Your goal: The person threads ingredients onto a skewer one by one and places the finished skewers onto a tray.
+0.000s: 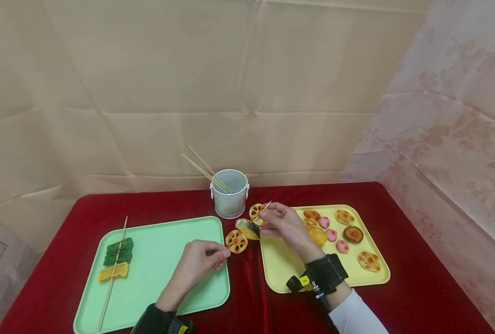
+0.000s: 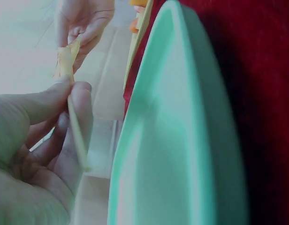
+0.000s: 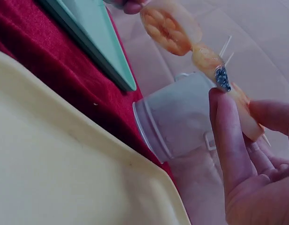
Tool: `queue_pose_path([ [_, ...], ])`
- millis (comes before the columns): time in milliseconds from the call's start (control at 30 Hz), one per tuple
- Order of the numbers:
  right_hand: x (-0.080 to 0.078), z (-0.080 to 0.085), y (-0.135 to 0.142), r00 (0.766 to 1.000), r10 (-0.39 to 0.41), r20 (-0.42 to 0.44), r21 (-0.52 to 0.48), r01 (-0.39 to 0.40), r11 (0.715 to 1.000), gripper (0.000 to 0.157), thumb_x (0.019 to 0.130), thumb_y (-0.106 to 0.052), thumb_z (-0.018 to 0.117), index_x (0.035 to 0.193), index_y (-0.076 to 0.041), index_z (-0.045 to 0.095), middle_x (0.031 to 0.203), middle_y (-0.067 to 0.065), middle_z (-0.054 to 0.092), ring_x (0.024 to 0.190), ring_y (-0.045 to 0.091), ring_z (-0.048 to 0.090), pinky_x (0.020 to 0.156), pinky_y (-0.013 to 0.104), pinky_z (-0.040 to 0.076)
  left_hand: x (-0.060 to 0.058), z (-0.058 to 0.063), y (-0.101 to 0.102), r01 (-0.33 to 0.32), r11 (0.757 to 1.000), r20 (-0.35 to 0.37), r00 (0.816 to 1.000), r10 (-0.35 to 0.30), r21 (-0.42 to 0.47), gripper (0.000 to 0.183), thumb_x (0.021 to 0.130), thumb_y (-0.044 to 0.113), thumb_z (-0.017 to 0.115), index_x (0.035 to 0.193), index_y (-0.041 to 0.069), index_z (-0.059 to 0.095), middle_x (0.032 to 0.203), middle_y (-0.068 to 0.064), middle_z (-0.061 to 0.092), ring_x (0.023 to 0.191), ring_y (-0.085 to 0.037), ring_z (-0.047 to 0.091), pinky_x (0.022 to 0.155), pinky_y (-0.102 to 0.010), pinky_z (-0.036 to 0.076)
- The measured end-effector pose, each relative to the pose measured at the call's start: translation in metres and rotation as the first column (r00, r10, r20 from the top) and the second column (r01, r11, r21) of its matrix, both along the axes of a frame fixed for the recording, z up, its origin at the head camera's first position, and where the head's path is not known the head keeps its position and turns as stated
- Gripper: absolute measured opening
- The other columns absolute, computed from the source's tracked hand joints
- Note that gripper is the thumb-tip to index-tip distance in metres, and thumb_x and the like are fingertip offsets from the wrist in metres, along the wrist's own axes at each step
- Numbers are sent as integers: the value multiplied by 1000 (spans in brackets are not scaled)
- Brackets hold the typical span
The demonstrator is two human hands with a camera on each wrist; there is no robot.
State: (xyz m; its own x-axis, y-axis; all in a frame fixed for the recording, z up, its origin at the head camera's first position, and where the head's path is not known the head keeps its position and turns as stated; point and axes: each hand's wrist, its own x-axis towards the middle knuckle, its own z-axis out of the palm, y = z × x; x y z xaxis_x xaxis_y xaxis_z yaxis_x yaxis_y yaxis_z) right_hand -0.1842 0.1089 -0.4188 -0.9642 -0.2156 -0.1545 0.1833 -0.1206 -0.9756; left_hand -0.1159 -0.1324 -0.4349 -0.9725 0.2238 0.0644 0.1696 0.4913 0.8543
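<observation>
Over the gap between the two trays, my left hand (image 1: 195, 263) pinches a thin wooden skewer (image 2: 78, 133) between thumb and fingertips, just below a lotus root slice (image 1: 236, 241). The stick's end sticks out past those fingers in the left wrist view. Further up the skewer is a yellow wedge with dark speckled skin (image 1: 248, 228). A second lotus root slice (image 1: 256, 213) sits at the top, gripped between the thumb and fingers of my right hand (image 1: 287, 228). The skewer's tip pokes out beyond this upper slice.
A green tray (image 1: 164, 273) on the left bears a finished-looking skewer (image 1: 115, 260) with green and yellow pieces. On the right, a yellow tray (image 1: 277, 269) carries lotus slices, pink pieces and a mushroom (image 1: 353, 234). Behind stands a white bucket (image 1: 230, 204) with several sticks (image 1: 205, 170).
</observation>
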Motion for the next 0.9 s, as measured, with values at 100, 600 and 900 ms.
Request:
queue_pose_path([
  [100, 1, 2, -3, 1000, -17, 12, 45, 16, 999, 35, 90, -17, 68, 113, 4, 52, 100, 24, 65, 72, 20, 68, 73, 39, 56, 0, 2, 0, -25, 993, -88, 996, 14, -116, 9, 82, 21, 75, 78, 13, 77, 52, 10, 55, 51, -4, 49, 55, -23, 41],
  [600, 4, 0, -12, 997, -77, -20, 136, 79, 988, 31, 90, -21, 67, 104, 4, 59, 90, 12, 70, 79, 23, 70, 71, 34, 56, 2, 7, -1, -119, 952, -289, 957, 34, -281, 7, 77, 24, 79, 80, 17, 78, 74, 11, 69, 66, -3, 60, 56, -23, 45],
  [900, 5, 1, -14, 998, -57, -4, 116, 57, 992, 34, 90, -24, 68, 106, 4, 56, 90, 13, 70, 78, 22, 70, 72, 35, 56, 0, 8, -5, -120, 928, -287, 958, 15, -353, 5, 76, 20, 79, 80, 17, 78, 75, 10, 69, 66, -5, 60, 55, -24, 44],
])
